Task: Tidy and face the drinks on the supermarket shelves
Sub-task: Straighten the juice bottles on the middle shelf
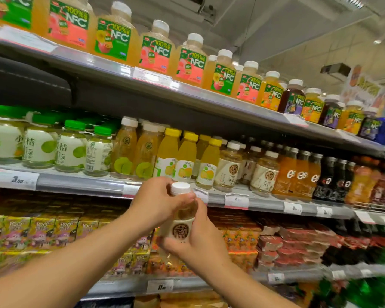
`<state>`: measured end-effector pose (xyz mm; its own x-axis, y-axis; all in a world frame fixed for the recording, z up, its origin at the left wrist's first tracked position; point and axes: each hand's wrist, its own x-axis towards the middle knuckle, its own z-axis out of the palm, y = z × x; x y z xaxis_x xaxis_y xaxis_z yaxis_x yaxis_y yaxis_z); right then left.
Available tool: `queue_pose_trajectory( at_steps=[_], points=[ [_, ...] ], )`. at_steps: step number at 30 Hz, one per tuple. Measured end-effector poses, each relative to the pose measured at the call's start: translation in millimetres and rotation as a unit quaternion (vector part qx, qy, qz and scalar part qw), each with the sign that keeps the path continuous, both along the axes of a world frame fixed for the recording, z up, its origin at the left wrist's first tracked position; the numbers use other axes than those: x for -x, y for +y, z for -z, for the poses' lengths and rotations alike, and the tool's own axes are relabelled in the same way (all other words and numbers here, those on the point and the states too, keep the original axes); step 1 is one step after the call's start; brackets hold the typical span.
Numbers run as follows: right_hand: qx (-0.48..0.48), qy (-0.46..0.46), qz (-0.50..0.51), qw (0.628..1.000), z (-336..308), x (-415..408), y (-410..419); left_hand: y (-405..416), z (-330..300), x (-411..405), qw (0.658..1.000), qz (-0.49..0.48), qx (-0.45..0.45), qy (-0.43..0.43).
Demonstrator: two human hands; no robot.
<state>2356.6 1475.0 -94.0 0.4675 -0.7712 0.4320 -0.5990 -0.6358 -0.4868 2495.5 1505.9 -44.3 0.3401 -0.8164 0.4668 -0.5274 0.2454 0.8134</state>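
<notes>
Bottle (182,215) with a white cap and a cream label bearing a round brown emblem is held upright in front of the shelving, just below the edge of the middle shelf (80,185), near the centre of the view. Both hands have it. The left hand (156,202) comes in from seven o'clock and curls round the bottle's upper part, fingers wrapped about the neck and shoulder just under the cap. The right hand (200,238) rises from five o'clock and grips the lower part, its thumb lying up the right side of the body and its fingers bent round the base beneath the label. The label faces the camera.

At two o'clock from the held bottle, on the middle shelf, stand matching pale bottles (228,166) with the same emblem and white caps. To their left are yellow-capped juice bottles (185,158), then clear white-capped bottles (125,150) showing green fruit on the label, then green-capped bottles (70,147) with white labels out towards nine o'clock; one of the green-capped ones shows its back panel of small print. To the right of the pale bottles stand orange drinks (298,174) and dark bottles (333,178).

Along the top shelf, from eleven to two o'clock, runs a row of large juice jugs (156,50) marked NFC. Below the hands, at eight o'clock, are stacked yellow juice cartons (42,230), and at four o'clock red and orange packs (298,241). White price tags (13,179) are clipped along the shelf edges.
</notes>
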Motion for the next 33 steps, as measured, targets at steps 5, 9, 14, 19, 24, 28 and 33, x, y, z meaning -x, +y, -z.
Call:
queue_pose_trajectory(
  at_steps=[5,9,14,19,24,28,33],
  points=[
    [-0.026,-0.102,0.010,0.994,1.3,29.4,-10.1,2.3,20.9,6.1,0.991,0.110,0.015,0.074],
    [-0.069,-0.219,-0.010,0.973,-10.9,62.1,-28.7,2.5,54.5,27.2,0.978,0.188,-0.059,0.063],
    [-0.070,-0.233,-0.032,0.970,-20.8,108.2,-55.5,-26.2,59.1,99.5,0.986,0.165,-0.005,0.028],
    [-0.030,-0.160,-0.044,0.986,-28.5,166.1,-86.8,-59.9,67.7,162.8,0.994,0.093,0.039,0.031],
    [-0.011,-0.177,-0.097,0.979,-51.3,202.6,-121.1,-91.8,62.4,199.0,0.998,0.014,0.054,-0.029],
    [0.027,-0.186,-0.108,0.976,-72.6,210.9,-145.3,-114.5,44.2,208.1,0.995,0.023,0.061,-0.075],
    [0.097,-0.204,-0.104,0.969,-107.9,200.7,-177.0,-128.3,43.2,166.2,0.928,-0.148,-0.041,-0.340]
  ],
)
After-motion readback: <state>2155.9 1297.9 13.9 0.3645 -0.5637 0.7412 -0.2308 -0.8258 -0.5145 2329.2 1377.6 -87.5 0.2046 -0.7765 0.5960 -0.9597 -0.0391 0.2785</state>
